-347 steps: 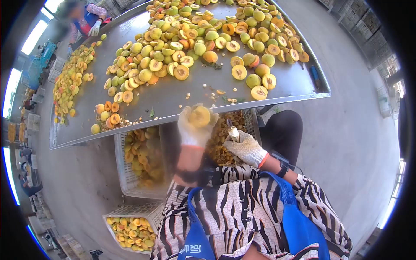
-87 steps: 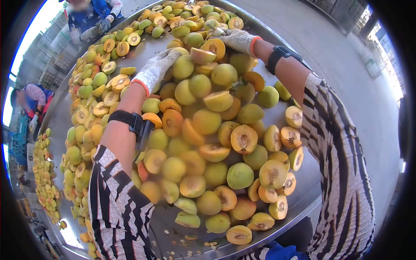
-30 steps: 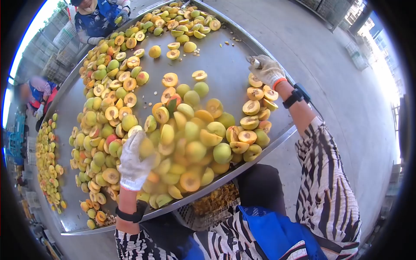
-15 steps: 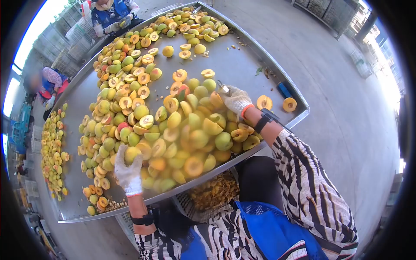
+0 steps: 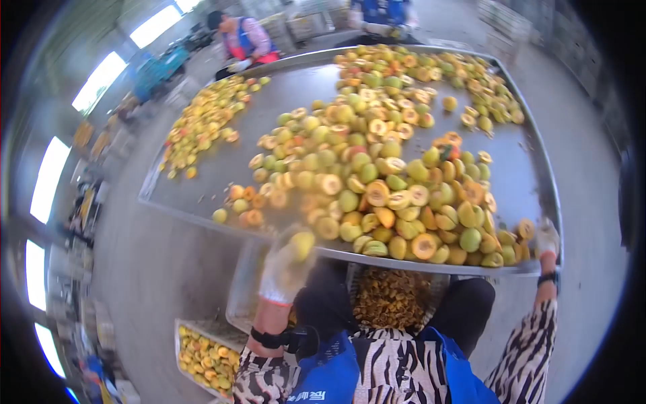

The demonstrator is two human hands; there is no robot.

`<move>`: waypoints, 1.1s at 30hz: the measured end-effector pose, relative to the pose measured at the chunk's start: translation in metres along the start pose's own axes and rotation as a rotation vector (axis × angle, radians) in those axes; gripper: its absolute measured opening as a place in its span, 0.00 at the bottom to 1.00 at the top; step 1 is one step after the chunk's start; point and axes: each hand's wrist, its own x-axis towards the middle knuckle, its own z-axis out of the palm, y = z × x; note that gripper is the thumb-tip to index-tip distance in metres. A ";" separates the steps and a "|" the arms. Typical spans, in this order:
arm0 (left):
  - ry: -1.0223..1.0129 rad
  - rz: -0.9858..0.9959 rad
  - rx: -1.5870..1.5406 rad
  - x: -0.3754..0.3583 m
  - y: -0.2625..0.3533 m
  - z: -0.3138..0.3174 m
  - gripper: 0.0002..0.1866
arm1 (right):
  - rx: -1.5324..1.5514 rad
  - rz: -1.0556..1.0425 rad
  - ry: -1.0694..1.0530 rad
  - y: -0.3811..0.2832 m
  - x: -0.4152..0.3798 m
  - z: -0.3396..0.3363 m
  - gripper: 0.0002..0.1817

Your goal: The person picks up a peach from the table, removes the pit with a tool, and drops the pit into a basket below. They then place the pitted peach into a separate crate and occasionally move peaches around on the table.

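Observation:
My left hand (image 5: 288, 259), in a white glove and blurred by motion, is closed on a yellow-green fruit (image 5: 303, 245) in front of the table's near edge. At the table's right corner, my gloved right hand (image 5: 546, 238) is beside a cut fruit half (image 5: 525, 229); its fingers are too small and blurred to read. A large heap of whole and halved fruit (image 5: 377, 193) covers the middle of the metal table (image 5: 303, 84). Many halves show orange flesh. Below the edge, a crate of brown pieces (image 5: 390, 296) stands between my knees.
A smaller fruit pile (image 5: 205, 124) lies on the table's left part. A crate of fruit (image 5: 205, 357) stands on the floor at lower left. One person (image 5: 249, 42) sits beyond the far left edge, another (image 5: 383, 17) at the far side.
The view has swung left. My left hand has left the fruit heap and is now off the near edge with a fruit. My right hand has moved to the table's right corner.

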 end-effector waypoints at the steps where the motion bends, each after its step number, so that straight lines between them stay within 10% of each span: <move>1: -0.082 -0.014 -0.040 -0.008 0.005 -0.009 0.21 | -0.159 -0.019 -0.027 0.007 -0.005 -0.001 0.22; 16: -0.094 -0.183 -0.142 -0.063 -0.025 -0.059 0.18 | 0.630 -0.130 -0.296 0.034 0.058 0.098 0.20; 17: -0.058 -0.182 -0.155 -0.063 -0.027 -0.066 0.18 | 0.197 0.061 -0.230 -0.036 -0.001 0.045 0.20; 21: 0.034 -0.167 -0.188 -0.069 -0.013 -0.081 0.19 | 0.484 -0.568 0.529 -0.031 0.011 0.062 0.16; 27: 0.090 -0.140 -0.311 -0.068 -0.009 -0.089 0.18 | 0.920 -0.093 -0.178 -0.167 -0.163 0.065 0.12; 29: 0.043 0.384 0.407 -0.081 -0.007 -0.067 0.15 | 0.856 -0.098 -0.306 -0.206 -0.237 0.063 0.11; 33: 0.123 -0.070 -0.225 -0.064 0.008 -0.045 0.13 | 0.757 -0.228 -0.570 -0.256 -0.338 0.054 0.12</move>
